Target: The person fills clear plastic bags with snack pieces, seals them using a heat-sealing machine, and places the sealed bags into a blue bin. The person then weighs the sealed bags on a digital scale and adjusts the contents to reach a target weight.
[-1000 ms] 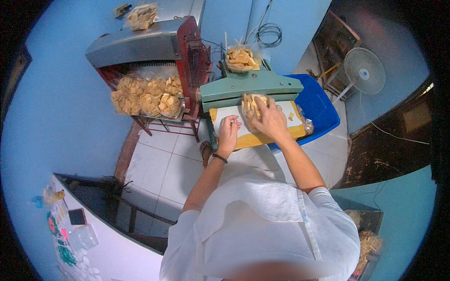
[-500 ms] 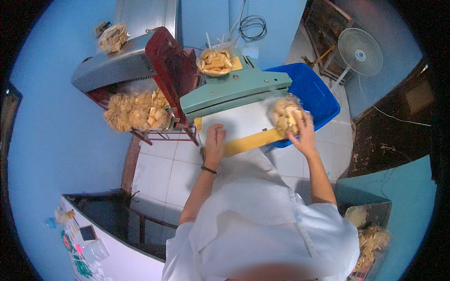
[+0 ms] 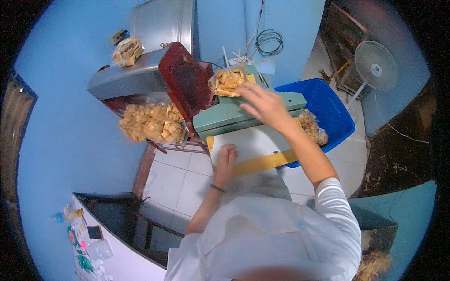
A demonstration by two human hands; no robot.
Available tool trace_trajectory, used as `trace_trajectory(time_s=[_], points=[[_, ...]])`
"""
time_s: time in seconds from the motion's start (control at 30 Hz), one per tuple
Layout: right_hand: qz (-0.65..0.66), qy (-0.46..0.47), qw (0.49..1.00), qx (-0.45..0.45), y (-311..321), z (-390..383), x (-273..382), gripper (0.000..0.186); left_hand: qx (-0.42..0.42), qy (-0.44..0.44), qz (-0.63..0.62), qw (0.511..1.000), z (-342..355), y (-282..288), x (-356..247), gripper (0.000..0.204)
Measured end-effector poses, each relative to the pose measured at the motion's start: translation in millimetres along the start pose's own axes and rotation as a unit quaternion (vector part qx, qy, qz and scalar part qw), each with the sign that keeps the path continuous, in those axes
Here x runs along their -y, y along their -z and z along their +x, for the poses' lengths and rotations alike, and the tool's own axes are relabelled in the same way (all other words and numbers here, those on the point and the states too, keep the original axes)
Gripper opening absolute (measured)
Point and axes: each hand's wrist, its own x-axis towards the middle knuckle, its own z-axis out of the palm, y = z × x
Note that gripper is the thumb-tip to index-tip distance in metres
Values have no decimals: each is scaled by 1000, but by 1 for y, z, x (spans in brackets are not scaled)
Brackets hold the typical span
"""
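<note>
Spread right hand (image 3: 268,107) meets bag (image 3: 227,83) edge; half-uncurled left hand (image 3: 226,161) overlaps board (image 3: 255,143) edge.

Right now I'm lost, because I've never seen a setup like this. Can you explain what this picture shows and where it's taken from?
There's no robot here. A camera on a person's head looks down, and its wide lens bends straight edges near the rim. The two arms are that person's own.

Ahead is a green machine with a long bar; a filled clear bag of pale brown pieces sits on top. The right hand reaches over to that bag; I can't tell whether it grips it.

The left hand is at the left of a white surface, with nothing clearly held. A yellow strip runs along its near edge. To the right is a blue bin.
</note>
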Motion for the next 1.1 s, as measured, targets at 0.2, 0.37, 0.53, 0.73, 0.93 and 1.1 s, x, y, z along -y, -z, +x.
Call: trace_trajectory(time_s=[0.2,0.37,0.53,0.73,0.93,1.1], points=[[-116,-3,991,70,-25,81,-19,16,21,61,-52,997,-1,6,-7,22],[-10,67,996,-54,34,109,-11,12,14,83,-77,993,-3,8,-13,23],[86,79,993,9,69,104,38,13,24,229,-446,865,1,17,-22,60],[211,33,972,99,78,61,72,22,111,203,-737,635,-20,37,-60,96],[593,-130,795,-19,35,-7,84,87,34,178,-608,773,-27,63,-89,83],[639,-227,713,177,-3,-64,122,108,8,27,-288,957,18,95,-104,49]])
